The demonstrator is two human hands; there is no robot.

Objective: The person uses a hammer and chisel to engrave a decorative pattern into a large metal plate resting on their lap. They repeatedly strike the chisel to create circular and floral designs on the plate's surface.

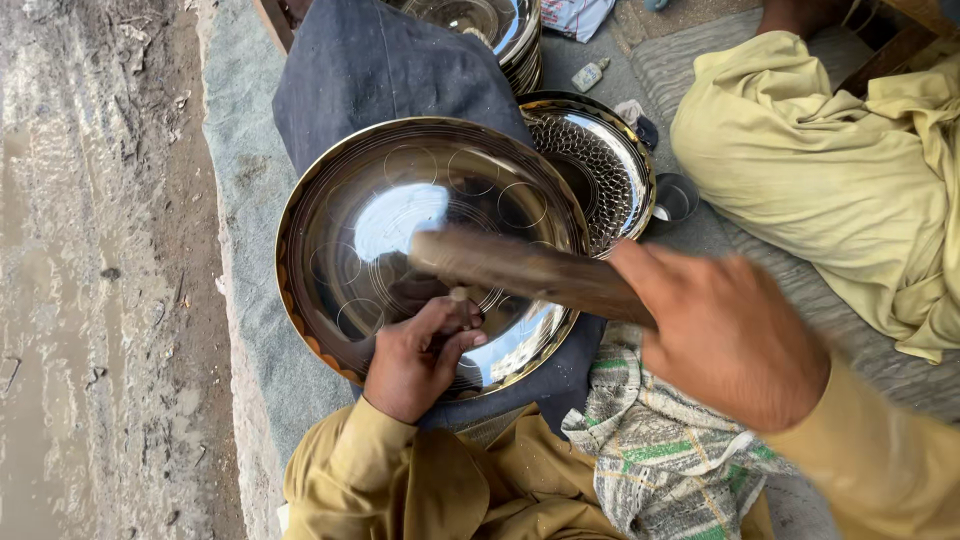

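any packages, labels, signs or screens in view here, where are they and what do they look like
small bottle: lies on the grey mat at the top, right of the stacked metal trays; pale, with a yellowish label band and a light cap.
printed packet: at the top edge, beside the stacked trays; crumpled, white with red and blue print, partly cut off.
no signs or screens in view.
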